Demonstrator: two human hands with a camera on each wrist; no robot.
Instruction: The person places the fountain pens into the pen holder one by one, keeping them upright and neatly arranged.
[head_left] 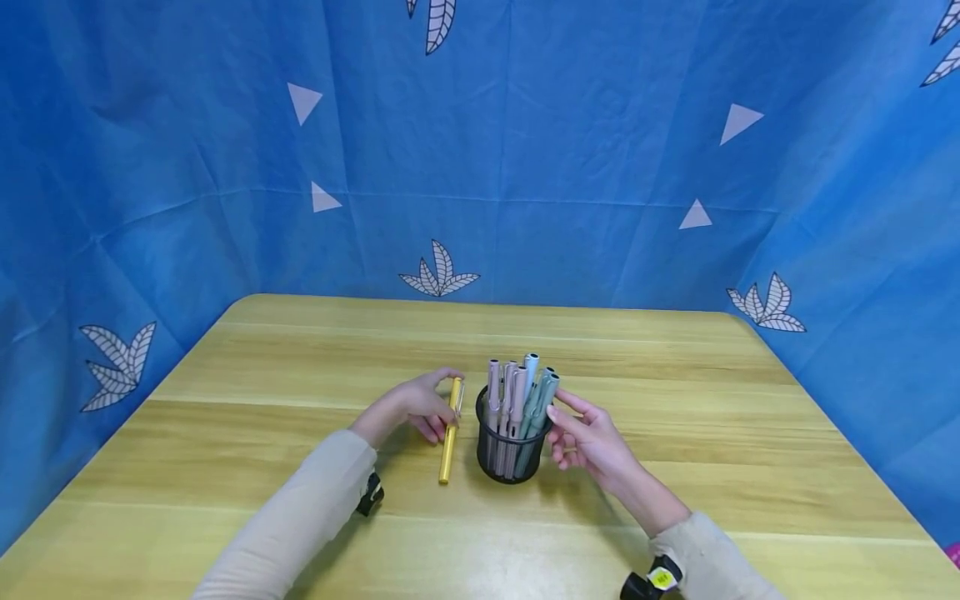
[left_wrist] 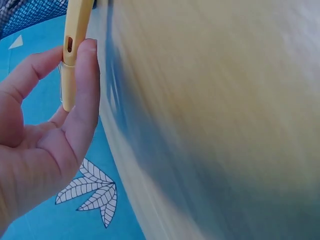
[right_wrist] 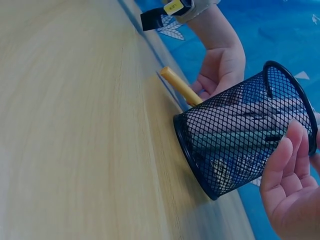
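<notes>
A yellow pen [head_left: 447, 442] with a metal clip is pinched between the thumb and fingers of my left hand [head_left: 422, 406]. In the left wrist view, the pen [left_wrist: 76, 30] shows a small oval window in its barrel. To its right stands a black mesh pen holder [head_left: 495, 475], upright and filled with several capped pens: mauve pens [head_left: 516, 400], a light blue pen [head_left: 531, 371] and teal pens [head_left: 543, 404]. My right hand [head_left: 592, 437] holds the holder's right side near the rim by thumb and fingers. The right wrist view cuts off part of this hand [right_wrist: 295, 195].
The wooden table [head_left: 300, 350] spreads around both hands. A blue cloth [head_left: 570, 167] with white leaves and triangles hangs behind it. Black wrist cameras [head_left: 371, 496] are strapped over the light sleeves [head_left: 315, 492].
</notes>
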